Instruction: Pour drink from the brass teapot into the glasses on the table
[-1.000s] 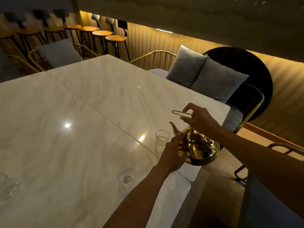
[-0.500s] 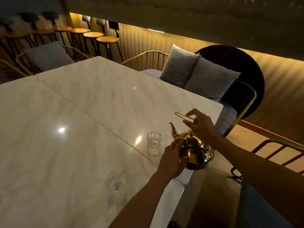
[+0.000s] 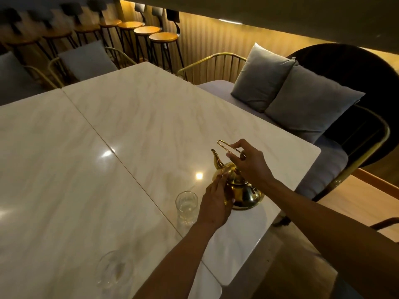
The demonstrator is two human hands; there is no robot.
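Note:
The brass teapot stands upright on the marble table near its right edge, spout pointing away from me. My right hand pinches the raised wire handle above the lid. My left hand lies against the pot's left side, fingers curled on the body. A clear glass with a little pale liquid stands just left of my left hand. A second glass sits nearer me, close to the table's front edge.
A gold-framed bench with two grey cushions runs along the table's right side. Beyond the far end of the table stand a row of bar stools and a cushioned chair. The table's corner lies just right of the teapot.
The teapot has gone from tilted and lifted near the glass to standing flat on the table. Both hands have stayed on it. The camera view has shifted down and closer.

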